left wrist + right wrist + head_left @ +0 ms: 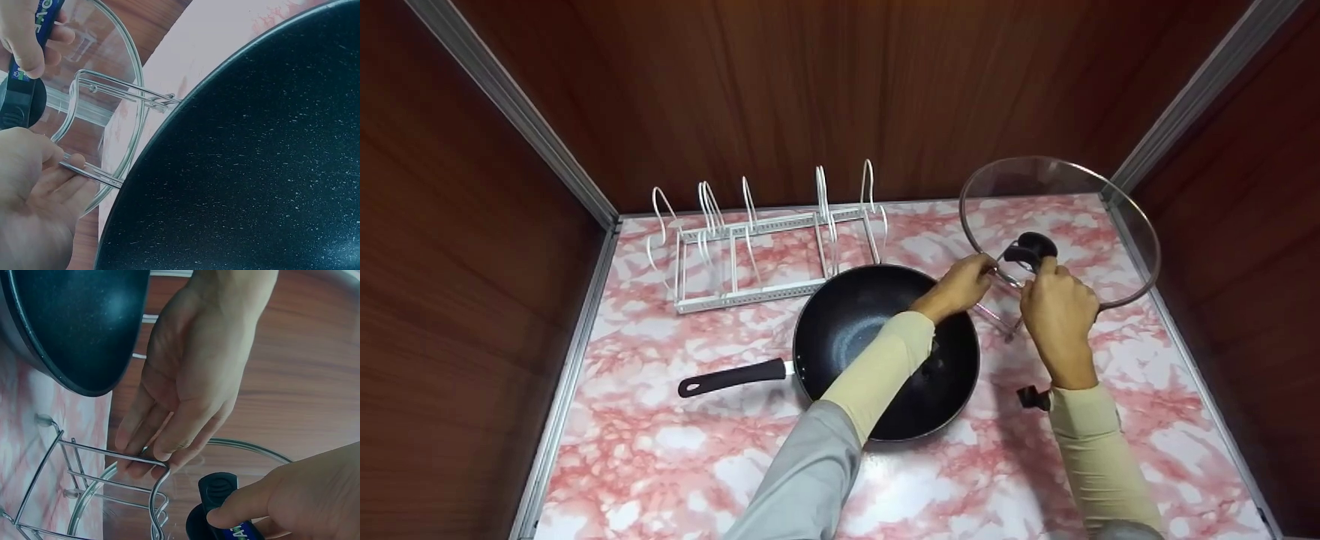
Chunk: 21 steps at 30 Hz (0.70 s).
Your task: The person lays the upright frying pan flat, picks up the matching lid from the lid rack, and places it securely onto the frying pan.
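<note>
My right hand (pixel 1059 315) grips the black handle (pixel 219 492) of a round glass lid (pixel 1080 217) with a metal rim. The lid stands tilted up at the back right, against a small chrome wire stand (pixel 115 454). My left hand (pixel 962 285) pinches a top wire of that stand, as the left wrist view shows. Beneath my left forearm sits a black wok (pixel 877 296), its long handle (pixel 731 379) pointing left. A label with lettering (pixel 42 25) shows on the lid's handle, partly covered by my right fingers.
A white pan rack (pixel 750 292) with several upright loops stands at the back left, close behind the wok. Dark wood panels (pixel 780 97) enclose the red-and-white marbled table (pixel 660 465) at the back and sides. A small black object (pixel 1033 398) sticks out by my right wrist.
</note>
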### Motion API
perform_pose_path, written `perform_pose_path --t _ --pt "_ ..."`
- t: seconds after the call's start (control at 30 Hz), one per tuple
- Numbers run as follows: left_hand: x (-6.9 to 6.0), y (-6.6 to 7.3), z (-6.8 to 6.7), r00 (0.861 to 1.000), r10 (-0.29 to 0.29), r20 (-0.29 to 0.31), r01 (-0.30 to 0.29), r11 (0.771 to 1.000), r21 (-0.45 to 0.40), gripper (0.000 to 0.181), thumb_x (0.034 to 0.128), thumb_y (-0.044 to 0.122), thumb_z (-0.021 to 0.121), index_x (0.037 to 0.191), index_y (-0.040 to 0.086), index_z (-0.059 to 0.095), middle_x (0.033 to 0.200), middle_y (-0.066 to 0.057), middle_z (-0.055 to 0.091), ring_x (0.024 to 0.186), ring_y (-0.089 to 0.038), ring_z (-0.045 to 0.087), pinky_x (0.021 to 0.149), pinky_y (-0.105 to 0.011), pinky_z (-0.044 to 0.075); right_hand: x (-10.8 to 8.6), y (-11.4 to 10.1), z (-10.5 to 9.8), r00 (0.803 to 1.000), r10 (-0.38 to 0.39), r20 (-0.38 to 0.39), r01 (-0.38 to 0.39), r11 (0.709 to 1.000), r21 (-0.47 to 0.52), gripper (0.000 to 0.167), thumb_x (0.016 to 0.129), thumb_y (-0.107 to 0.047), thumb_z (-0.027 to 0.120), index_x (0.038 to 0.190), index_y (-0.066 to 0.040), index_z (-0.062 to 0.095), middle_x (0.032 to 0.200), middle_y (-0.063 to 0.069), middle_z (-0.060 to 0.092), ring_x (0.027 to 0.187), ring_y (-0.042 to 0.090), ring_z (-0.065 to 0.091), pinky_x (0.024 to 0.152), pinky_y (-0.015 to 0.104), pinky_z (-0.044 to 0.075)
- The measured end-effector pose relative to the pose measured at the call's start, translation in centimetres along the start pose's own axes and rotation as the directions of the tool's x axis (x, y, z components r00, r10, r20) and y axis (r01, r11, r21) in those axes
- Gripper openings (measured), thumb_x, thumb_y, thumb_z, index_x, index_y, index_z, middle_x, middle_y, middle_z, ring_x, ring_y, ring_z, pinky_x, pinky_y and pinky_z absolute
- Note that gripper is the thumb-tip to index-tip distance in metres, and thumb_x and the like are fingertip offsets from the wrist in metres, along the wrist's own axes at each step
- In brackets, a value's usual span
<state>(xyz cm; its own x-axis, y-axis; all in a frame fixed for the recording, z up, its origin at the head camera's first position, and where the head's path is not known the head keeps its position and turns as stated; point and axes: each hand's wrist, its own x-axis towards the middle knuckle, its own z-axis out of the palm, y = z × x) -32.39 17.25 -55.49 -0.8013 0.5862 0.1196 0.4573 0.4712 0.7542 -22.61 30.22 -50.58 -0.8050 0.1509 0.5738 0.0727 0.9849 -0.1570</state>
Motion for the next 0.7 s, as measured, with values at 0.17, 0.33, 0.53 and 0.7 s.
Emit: perform_pose_path --t 0.17,0.33,0.53,0.7 --pt "0.09 -0.09 0.15 1.000 -0.008 -0.019 0.008 1.000 -0.007 0.025 0.1062 0.002 0.055 0.128 -0.002 0.067 0.129 -0.015 0.072 0.122 -0.022 0.067 0.106 -0.019 0.049 0.09 0.10 0.02 0.999 0.010 0.032 -0.010 1.000 -0.013 0.019 0.089 -0.003 0.063 0.101 0.011 0.062 0.078 0.033 0.067 0.065 0.059 0.066 0.052 0.068 0.049" --pt "0.09 -0.10 0.03 1.000 -0.008 -0.021 0.008 1.000 0.004 0.024 0.1084 0.005 0.056 0.126 -0.001 0.070 0.128 -0.015 0.073 0.123 -0.023 0.067 0.107 -0.022 0.049 0.30 0.24 0.04 0.997 0.020 0.077 -0.017 0.999 -0.034 0.019 0.091 -0.005 0.065 0.102 0.010 0.062 0.077 0.034 0.067 0.066 0.061 0.066 0.051 0.069 0.049" --pt "0.27 -0.20 0.12 1.000 0.000 -0.031 0.000 1.000 -0.002 0.024 0.1090 0.007 0.056 0.125 -0.003 0.071 0.127 -0.015 0.073 0.122 -0.023 0.068 0.107 -0.023 0.050 0.67 0.37 0.08 0.996 0.020 0.083 -0.015 0.998 -0.065 0.017 0.092 -0.006 0.065 0.099 0.009 0.062 0.075 0.036 0.068 0.066 0.061 0.067 0.051 0.069 0.051" --pt "0.48 -0.19 0.15 0.999 -0.003 -0.041 0.004 1.000 0.025 0.021 0.1079 0.007 0.058 0.121 -0.001 0.073 0.124 -0.012 0.075 0.119 -0.021 0.070 0.104 -0.021 0.051 0.81 0.51 0.24 0.993 0.046 0.110 -0.037 0.996 -0.075 0.020 0.092 -0.009 0.067 0.099 0.009 0.063 0.077 0.038 0.068 0.068 0.061 0.068 0.053 0.068 0.051"
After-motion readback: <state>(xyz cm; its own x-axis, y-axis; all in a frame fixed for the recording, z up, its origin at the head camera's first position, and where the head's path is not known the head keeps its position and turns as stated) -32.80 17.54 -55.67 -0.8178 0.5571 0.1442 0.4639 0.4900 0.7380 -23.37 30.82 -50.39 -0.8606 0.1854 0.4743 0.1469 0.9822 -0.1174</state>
